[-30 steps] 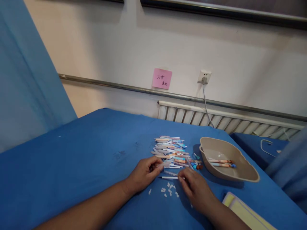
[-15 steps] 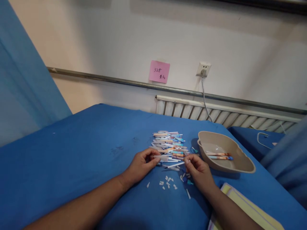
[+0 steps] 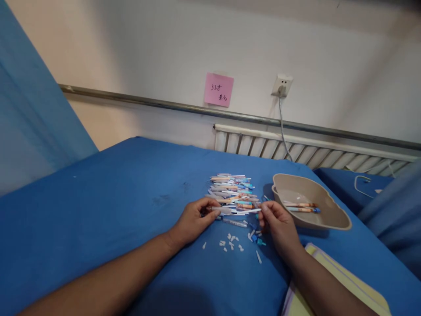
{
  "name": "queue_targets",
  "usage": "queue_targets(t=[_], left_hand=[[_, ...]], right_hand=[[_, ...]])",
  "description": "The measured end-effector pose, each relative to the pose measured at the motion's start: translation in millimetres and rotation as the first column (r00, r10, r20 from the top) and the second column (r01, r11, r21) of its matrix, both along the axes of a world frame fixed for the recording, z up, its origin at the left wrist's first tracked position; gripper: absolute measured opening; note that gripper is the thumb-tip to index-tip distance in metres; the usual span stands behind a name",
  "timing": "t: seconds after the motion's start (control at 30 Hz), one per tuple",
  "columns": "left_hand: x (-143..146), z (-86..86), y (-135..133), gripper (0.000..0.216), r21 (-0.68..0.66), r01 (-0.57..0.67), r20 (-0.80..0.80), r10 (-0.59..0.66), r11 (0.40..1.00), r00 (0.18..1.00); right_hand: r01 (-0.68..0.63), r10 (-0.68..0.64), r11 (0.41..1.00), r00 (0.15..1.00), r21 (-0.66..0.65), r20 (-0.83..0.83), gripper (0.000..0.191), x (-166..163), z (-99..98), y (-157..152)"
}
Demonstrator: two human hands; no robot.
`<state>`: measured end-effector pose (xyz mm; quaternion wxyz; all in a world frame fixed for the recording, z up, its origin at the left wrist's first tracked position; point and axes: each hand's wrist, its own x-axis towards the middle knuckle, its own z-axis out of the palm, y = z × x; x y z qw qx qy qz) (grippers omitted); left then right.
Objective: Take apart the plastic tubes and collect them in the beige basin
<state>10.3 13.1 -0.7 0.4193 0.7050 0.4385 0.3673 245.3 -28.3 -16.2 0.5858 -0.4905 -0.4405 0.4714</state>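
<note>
Between the thumb and fingers of my left hand (image 3: 194,220) is a translucent pen barrel (image 3: 225,210), lying level and pointing right. My right hand (image 3: 279,221) pinches the right end of a thin white pen refill (image 3: 252,211). The refill lines up with the barrel's open end; whether its tip is inside, I cannot tell. Just beyond both hands lies a pile of pen barrels and refills (image 3: 233,188). A clear pen part (image 3: 235,223) lies below the held barrel. Small white tips (image 3: 231,243) are scattered nearer me, with blue and teal pieces (image 3: 256,239) beside my right hand.
A beige basin (image 3: 332,221) at the right holds a few pens (image 3: 301,210). Yellow folded cloth or paper (image 3: 342,281) lies under my right forearm. Blue sheeting (image 3: 115,197) covers the surface. Behind it are a radiator (image 3: 263,142), a wall rail (image 3: 158,103) and a plugged-in cable (image 3: 282,123).
My right hand has moved slightly right and up, levelling the tilted white refill and bringing it in line with the barrel in my left hand. The view has tipped slightly.
</note>
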Motion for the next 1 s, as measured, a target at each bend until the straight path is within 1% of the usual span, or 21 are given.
queue_targets(t=[0.13,0.23,0.47,0.7,0.77,0.87,1.0], left_hand=[[0.1,-2.6,2.2,0.021,-0.044,0.023,0.05,-0.021,0.999,0.999],[0.9,-1.5,2.5,0.021,-0.074,0.019,0.064,-0.015,0.997,0.998],[3.2,3.6,-0.1,0.023,-0.124,0.025,0.093,-0.014,0.992,0.996],[3.9,2.4,-1.1,0.022,-0.139,0.053,0.129,-0.035,0.989,0.991],[4.4,2.5,-1.7,0.022,-0.145,0.056,0.142,-0.036,0.988,0.989],[5.8,3.7,-4.1,0.022,-0.156,0.044,0.168,-0.017,0.987,0.986],[9.0,5.0,-10.8,0.022,-0.174,0.067,0.217,-0.028,0.982,0.976]], right_hand=[[0.036,-0.035,0.999,0.998,0.005,-0.048,0.026,3.1,-3.6,0.7],[0.049,-0.049,0.999,0.997,-0.008,-0.062,0.026,3.8,-4.5,1.6],[0.012,-0.01,0.999,0.999,0.034,-0.049,0.027,1.5,-1.1,0.3],[-0.01,0.01,1.0,1.0,0.015,-0.018,0.029,-0.3,-0.2,0.9],[-0.048,0.049,0.999,0.999,0.014,-0.012,0.03,-1.8,1.2,1.1],[-0.161,0.161,0.987,0.987,-0.012,0.006,0.031,-5.2,2.1,0.6],[-0.344,0.345,0.939,0.937,-0.021,0.052,0.03,-10.0,0.2,-4.0]])
